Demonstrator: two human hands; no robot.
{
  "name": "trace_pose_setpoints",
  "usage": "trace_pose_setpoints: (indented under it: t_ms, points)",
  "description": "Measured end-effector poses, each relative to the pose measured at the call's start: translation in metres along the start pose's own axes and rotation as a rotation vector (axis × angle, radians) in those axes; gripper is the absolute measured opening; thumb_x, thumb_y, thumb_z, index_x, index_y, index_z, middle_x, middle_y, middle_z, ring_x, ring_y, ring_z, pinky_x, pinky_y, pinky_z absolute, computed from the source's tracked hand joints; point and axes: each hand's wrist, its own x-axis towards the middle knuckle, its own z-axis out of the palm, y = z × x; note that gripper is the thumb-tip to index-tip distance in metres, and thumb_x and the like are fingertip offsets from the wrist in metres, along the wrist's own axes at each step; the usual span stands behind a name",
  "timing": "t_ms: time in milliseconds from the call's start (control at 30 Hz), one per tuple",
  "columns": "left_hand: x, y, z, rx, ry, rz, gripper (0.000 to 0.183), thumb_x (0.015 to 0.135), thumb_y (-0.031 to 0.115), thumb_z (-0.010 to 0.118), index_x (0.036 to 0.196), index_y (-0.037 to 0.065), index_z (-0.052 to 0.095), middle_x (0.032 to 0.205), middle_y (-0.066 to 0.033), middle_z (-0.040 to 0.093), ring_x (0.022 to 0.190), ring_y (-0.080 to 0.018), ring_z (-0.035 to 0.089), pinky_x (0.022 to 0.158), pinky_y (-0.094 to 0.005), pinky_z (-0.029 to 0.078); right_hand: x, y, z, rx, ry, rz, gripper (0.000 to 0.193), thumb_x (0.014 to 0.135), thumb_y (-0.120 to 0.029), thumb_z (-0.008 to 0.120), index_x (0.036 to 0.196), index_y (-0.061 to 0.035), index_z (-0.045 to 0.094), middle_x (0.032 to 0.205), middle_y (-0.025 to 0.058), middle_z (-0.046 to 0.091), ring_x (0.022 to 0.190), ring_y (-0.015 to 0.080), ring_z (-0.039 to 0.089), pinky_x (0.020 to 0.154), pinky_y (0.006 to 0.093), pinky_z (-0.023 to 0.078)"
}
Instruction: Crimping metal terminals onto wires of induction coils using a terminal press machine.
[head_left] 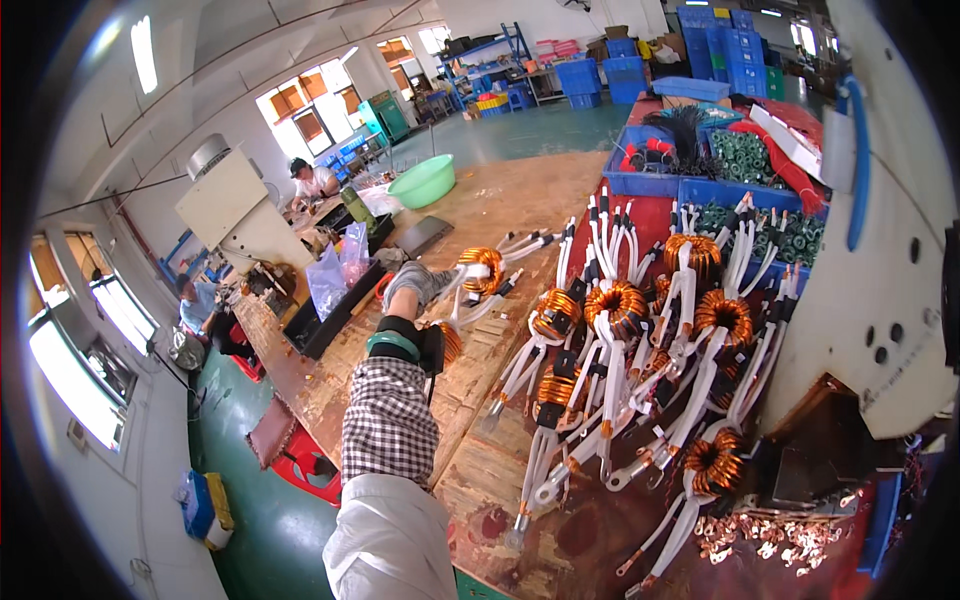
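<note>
My left hand point(417, 284), in a grey glove, reaches out over the wooden bench. Its fingertips come close to a ring-shaped copper-wound coil point(481, 270) with white-sleeved leads pointing right; whether they touch or grip it I cannot make out. Partly hidden behind my wrist lies another copper coil point(452, 343). A green bangle point(393, 343) and a dark band circle the wrist, above a checked sleeve. To the right, several similar coils point(616, 305) are heaped together, their white leads ending in metal lugs. My right hand is out of view.
Blue bins point(650, 183) of green rings and cable bundles stand at the back right. A pale machine point(860, 250) rises at right, with loose copper lugs point(780, 540) below it. A black tray point(330, 315) and green basin point(421, 182) are at left. Two people sit farther off.
</note>
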Motion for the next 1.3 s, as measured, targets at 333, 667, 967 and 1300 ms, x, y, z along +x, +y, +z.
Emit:
trace_pose_setpoints:
  t_ms: [333,667,967,1300]
  points:
    - [-0.133,-0.103,-0.009,-1.151,0.701,0.733,0.041,0.077,0.039,0.058,0.088,0.000,0.062,0.069,-0.0056,0.057,0.054,-0.0112,0.050,0.046,-0.0246,0.037,0.000,0.003,-0.017,0.263,-0.105,0.064,0.022,0.082,-0.022,0.055,0.088,-0.0018,0.061,0.080,0.0139,0.061,0.070,0.0287,0.057,0.065,0.0361,0.046]
    - [-0.374,-0.126,0.003,-1.373,0.285,0.303,0.028,0.073,0.028,0.067,0.077,0.002,0.056,0.054,0.0026,0.045,0.044,-0.0041,0.039,0.038,-0.0199,0.034,0.083,-0.150,-0.026,0.677,-0.470,-0.798,0.020,0.069,-0.025,0.063,0.085,-0.0128,0.061,0.069,0.0040,0.058,0.058,0.0234,0.055,0.047,0.0358,0.043]
    - [-0.465,-0.088,0.036,-1.376,0.130,0.271,0.034,0.072,0.031,0.066,0.082,0.000,0.057,0.059,0.0023,0.048,0.048,-0.0051,0.042,0.042,-0.0193,0.033,0.085,-0.185,-0.016,0.954,-0.867,-0.517,0.047,0.078,-0.035,0.056,0.115,-0.0062,0.048,0.096,0.0147,0.058,0.083,0.0294,0.056,0.075,0.0352,0.045]
    - [-0.496,-0.042,0.089,-0.777,0.562,0.820,0.047,0.068,0.012,0.068,0.108,0.001,0.047,0.086,-0.0144,0.055,0.070,-0.0257,0.057,0.063,-0.0320,0.045,0.098,-0.275,-0.004,1.668,-0.744,0.049,0.040,0.069,-0.021,0.071,0.100,-0.0044,0.053,0.088,0.0030,0.059,0.079,0.0121,0.057,0.071,0.0254,0.047]
